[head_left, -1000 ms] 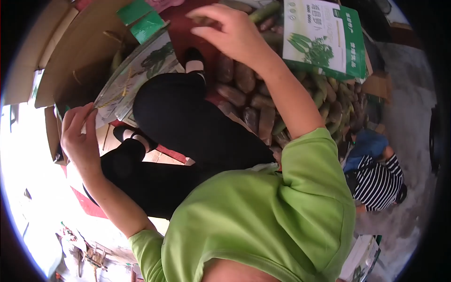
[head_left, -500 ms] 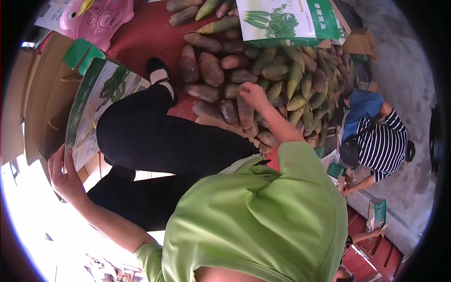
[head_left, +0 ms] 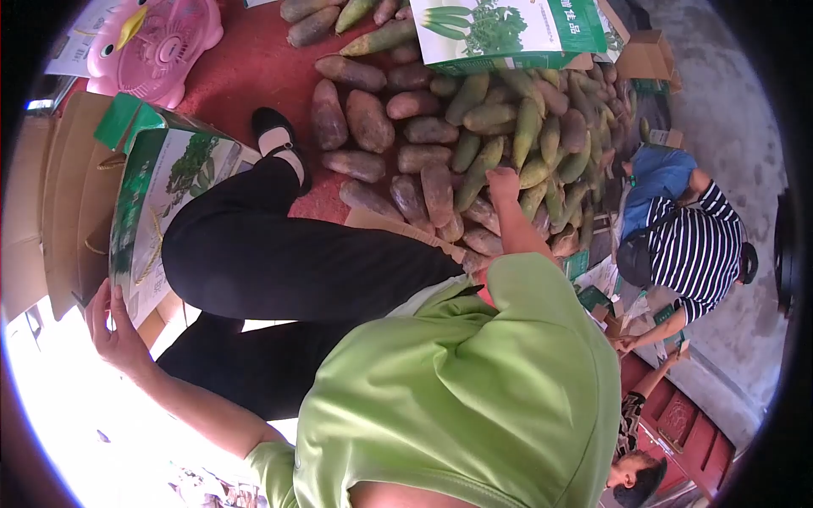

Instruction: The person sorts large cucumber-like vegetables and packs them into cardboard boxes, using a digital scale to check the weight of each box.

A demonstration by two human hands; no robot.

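My left hand (head_left: 118,334) grips the lower edge of a green and white printed cardboard box (head_left: 140,199), which leans open beside my bent knee. Its thumb lies along the box face. Over a big heap of radishes, my right hand (head_left: 502,184) has its fingers curled inward, right at the end of a long green radish (head_left: 480,175). What those fingers hold, if anything, is hidden behind the hand. Just left of it lies a reddish-brown radish (head_left: 437,194), wrapped in shiny film like several around it.
A pink bird-shaped plastic basket (head_left: 161,52) stands at upper left, near brown cardboard flaps (head_left: 80,195). Another printed box (head_left: 495,34) lies across the heap's top. At right, a person in a striped shirt (head_left: 694,250) bends over boxes; another person's arm (head_left: 652,381) reaches in below.
My right hand has moved right, from over a reddish-brown radish to the green ones. My left hand stays on the box. The person at lower right has come further into view.
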